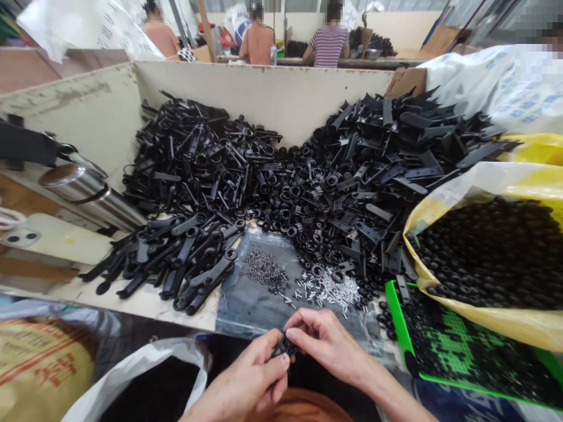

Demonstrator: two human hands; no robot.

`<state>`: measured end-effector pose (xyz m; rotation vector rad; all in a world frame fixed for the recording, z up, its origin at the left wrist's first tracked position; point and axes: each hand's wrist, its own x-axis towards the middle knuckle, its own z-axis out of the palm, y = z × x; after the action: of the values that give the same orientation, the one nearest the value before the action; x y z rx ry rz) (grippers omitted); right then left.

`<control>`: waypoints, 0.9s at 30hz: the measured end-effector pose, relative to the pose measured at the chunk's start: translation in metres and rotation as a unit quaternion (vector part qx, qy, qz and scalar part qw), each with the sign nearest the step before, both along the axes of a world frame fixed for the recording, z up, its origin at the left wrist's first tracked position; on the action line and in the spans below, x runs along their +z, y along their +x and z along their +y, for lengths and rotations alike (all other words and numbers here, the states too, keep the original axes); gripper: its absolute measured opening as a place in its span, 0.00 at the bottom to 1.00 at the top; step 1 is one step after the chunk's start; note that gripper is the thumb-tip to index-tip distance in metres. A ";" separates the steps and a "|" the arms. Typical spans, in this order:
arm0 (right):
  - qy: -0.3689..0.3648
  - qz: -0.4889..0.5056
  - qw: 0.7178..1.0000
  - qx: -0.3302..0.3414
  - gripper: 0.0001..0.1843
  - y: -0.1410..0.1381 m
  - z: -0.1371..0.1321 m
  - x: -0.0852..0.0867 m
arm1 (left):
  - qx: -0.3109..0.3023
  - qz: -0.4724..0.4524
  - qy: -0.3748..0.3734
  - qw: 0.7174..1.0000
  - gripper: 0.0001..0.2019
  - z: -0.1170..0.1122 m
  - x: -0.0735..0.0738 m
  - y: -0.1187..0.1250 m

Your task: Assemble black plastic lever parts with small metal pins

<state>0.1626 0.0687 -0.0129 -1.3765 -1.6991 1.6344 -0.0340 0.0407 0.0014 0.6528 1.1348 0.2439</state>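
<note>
Okay, from here I see the left hand [244,375] and right hand [328,346] pinching a small black plastic part [284,347] just past the bench's [145,302] near edge. Loose screws [264,269] and metal pins [328,290] lie on a plastic bag [250,299] at that edge, apparently kept within easy reach.

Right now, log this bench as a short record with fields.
Left hand: holds a small black plastic part
Right hand: fingers at the same part
Nearest: dark screws and silver pins on a plastic bag
Heap: black plastic parts inside a walled bin
Right side: yellow sack of black round parts; green tray
Beyond: three people
</note>
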 end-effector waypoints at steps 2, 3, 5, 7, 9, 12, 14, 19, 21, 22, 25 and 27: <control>0.002 0.006 1.000 -0.006 0.13 0.000 -0.002 0.000 | -0.016 0.007 0.009 1.000 0.44 -0.008 -0.014 -0.008; 0.004 0.013 1.000 -0.010 0.14 0.001 -0.003 -0.001 | -0.007 0.024 0.031 0.999 0.42 -0.011 -0.020 -0.013; 0.007 0.029 0.999 -0.028 0.17 0.004 -0.004 -0.001 | 0.078 0.105 0.115 0.985 0.38 -0.013 -0.025 -0.024; 0.009 0.032 0.998 -0.059 0.20 0.008 -0.001 -0.001 | 0.119 0.215 0.205 0.947 0.28 -0.006 -0.021 -0.030; 0.026 0.010 0.995 -0.092 0.19 0.012 0.006 -0.001 | 0.060 0.300 0.290 0.907 0.14 0.009 -0.011 -0.030; 0.076 -0.041 0.989 -0.119 0.17 0.014 0.017 0.003 | -0.042 0.418 0.381 0.824 0.10 0.037 0.001 -0.017; 0.111 -0.063 0.985 -0.121 0.16 0.014 0.024 0.007 | -0.088 0.498 0.402 0.763 0.08 0.052 0.002 -0.005; 0.160 -0.088 0.978 -0.099 0.14 0.009 0.026 0.012 | -0.134 0.534 0.401 0.732 0.08 0.066 -0.006 0.006; 0.165 -0.097 0.978 -0.081 0.13 0.007 0.026 0.010 | -0.135 0.524 0.399 0.740 0.08 0.067 -0.007 0.000; 0.170 -0.099 0.978 -0.071 0.12 0.005 0.026 0.009 | -0.135 0.516 0.399 0.746 0.07 0.067 -0.007 -0.004; 0.190 -0.102 0.975 -0.047 0.11 -0.001 0.029 0.007 | -0.135 0.486 0.399 0.766 0.07 0.067 -0.004 -0.013; 0.206 -0.110 0.972 -0.036 0.10 -0.006 0.034 0.007 | -0.135 0.463 0.400 0.779 0.07 0.066 -0.001 -0.017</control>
<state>0.1566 0.1025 -0.0055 -1.4226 -1.9493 1.0378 -0.0510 0.1070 0.0002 1.8215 1.8624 0.1419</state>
